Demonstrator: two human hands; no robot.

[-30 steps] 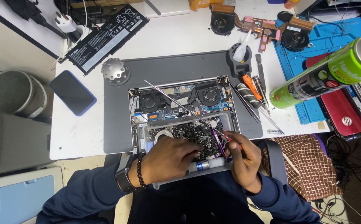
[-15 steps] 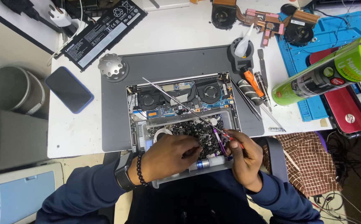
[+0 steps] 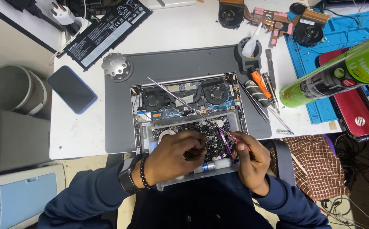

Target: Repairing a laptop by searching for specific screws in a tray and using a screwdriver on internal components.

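Item: opened laptop (image 3: 184, 97), grey, lying base-up on the white table (image 3: 184, 29) with fans and boards exposed; a clear plastic tray (image 3: 193, 180) of small dark screws and parts (image 3: 205, 135) is set on its near edge, directly before the person. Left hand (image 3: 172, 159): palm down over the tray, fingers curled and pinched narrowly on something small and dark among the parts; what is held cannot be told; wrist with watch and bead bracelet, forearm entering from lower left. Right hand (image 3: 250, 161): closed around a thin purple-handled tool (image 3: 224, 144) with a red end showing, knuckles up, just beside the tray's right end. Long metal tweezers (image 3: 180, 99) lie slantwise across the open boards, one end reaching the tray. A small grey tube (image 3: 212, 165) lies in the tray between the hands. Hazards judged: the tray, perched on the laptop edge, could be tipped by either wrist and its parts scattered into the open chassis; the loose tweezers could be nudged against the exposed boards; a tiny part could slip from so fine a pinch and be lost. Nearby: green spray can (image 3: 337, 76), dark phone (image 3: 71, 89), removed battery (image 3: 108, 32), screwdriver with orange grip (image 3: 256, 82)
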